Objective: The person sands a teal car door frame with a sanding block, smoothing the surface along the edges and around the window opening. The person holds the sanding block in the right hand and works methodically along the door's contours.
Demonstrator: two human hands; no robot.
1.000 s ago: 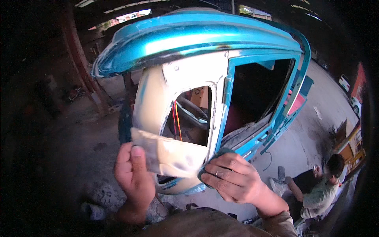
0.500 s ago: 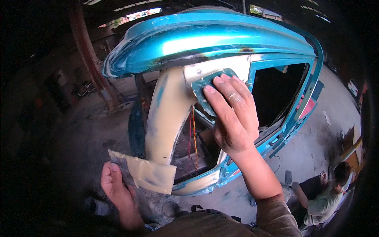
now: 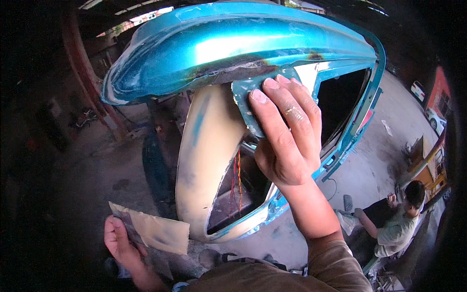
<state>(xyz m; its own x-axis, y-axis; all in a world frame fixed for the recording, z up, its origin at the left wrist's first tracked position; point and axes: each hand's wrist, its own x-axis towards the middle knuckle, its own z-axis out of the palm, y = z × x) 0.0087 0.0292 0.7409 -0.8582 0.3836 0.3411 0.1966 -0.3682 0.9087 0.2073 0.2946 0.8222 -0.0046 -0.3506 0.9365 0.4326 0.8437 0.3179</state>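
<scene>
My right hand (image 3: 289, 129) presses a dark green flat spreader (image 3: 249, 119) against the upper end of a beige, filler-coated pillar (image 3: 206, 146) on a blue vehicle cab. Its fingers lie over the spreader's face, and the spreader hides the pillar's joint below the roof. Low on the left, my left hand (image 3: 124, 248) grips one end of a thin board (image 3: 158, 232) smeared with beige filler, held apart from the cab. The blue roof edge (image 3: 228, 46) overhangs the spreader, with scorched, rough patches along its underside.
Red and yellow wires (image 3: 239, 182) hang inside the cab opening behind the pillar. A blue door frame (image 3: 372, 92) curves down at the right. Another person (image 3: 399, 224) sits low at the right. A rusty post (image 3: 87, 73) stands at the far left.
The spreader has gone from the white patch onto the pillar's top, tight under the roof edge. My left hand and the board have moved left and down. The view has shifted closer.
</scene>
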